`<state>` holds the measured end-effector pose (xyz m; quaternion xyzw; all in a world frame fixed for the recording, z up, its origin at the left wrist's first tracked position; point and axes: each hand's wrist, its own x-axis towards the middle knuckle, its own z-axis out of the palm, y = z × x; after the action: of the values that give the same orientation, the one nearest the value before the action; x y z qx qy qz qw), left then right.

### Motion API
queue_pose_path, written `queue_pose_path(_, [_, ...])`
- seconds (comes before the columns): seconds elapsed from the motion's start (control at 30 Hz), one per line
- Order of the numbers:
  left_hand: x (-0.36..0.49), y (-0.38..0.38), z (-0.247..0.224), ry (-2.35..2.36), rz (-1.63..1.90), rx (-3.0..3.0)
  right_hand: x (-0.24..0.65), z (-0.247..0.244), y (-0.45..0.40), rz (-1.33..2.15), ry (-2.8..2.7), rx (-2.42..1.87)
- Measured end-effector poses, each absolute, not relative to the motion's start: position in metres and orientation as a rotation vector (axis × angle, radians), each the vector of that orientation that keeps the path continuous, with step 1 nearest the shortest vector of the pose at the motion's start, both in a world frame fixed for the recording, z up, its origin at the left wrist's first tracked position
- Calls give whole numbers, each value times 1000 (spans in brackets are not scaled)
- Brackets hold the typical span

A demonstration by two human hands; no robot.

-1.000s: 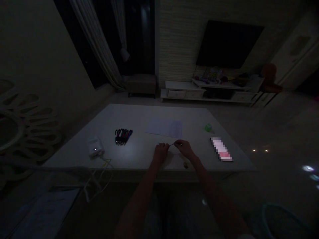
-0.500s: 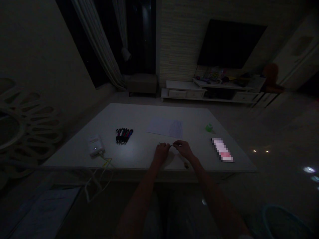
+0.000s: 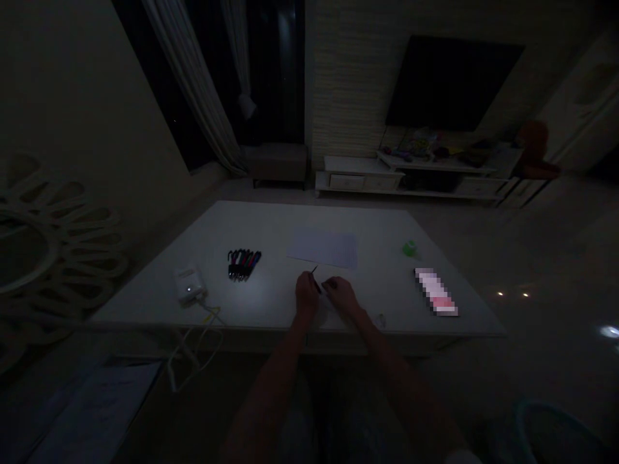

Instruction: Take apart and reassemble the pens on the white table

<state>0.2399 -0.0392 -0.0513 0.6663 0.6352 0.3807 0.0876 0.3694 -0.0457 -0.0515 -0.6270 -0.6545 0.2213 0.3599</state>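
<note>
The light is dim and details are hard to see. Over the near middle of the white table [image 3: 271, 309], my left hand [image 3: 306, 293] is closed around a thin dark pen [image 3: 316, 283], whose narrow end points up and away. Just to its right, my right hand [image 3: 341, 295] is pinched, and a small dark piece shows at its fingertips; its kind is unclear. The hands are close together but apart. Beyond them lies a sheet of paper [image 3: 322, 248] with lines of writing.
Several pens [image 3: 244, 264] lie in a row at left, near a white box [image 3: 188, 285] with cables hanging over the edge. At right are a phone [image 3: 436, 292] and a small green object [image 3: 409, 248]. A small clear item [image 3: 381, 320] lies near the front edge.
My hands were joined by a thin piece held between their fingertips; now they are slightly apart. The pen in my left hand has tilted upward. The view has shifted slightly.
</note>
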Motion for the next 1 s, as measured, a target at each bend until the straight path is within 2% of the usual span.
queue_pose_path(0.13, [237, -39, -51, 1984, 1135, 1845, 337, -50, -38, 436, -1802, -1711])
queue_pose_path(0.23, [237, -39, -51, 1969, 1080, 1962, 336, -49, -33, 474, -1747, -1672])
queue_pose_path(0.37, [241, -39, -50, 1843, 845, 2298, 371, -44, -40, 677, -1431, -1544])
queue_pose_path(0.53, [247, -41, -51, 1624, 611, 2625, 428, -29, -67, 644, -1356, -1404])
queue_pose_path(0.8, [249, -42, -50, 1608, 587, 2683, 444, -16, -89, 601, -1417, -1347])
queue_pose_path(1.0, [247, -43, -51, 1589, 610, 2727, 432, -17, -79, 746, -1151, -1208])
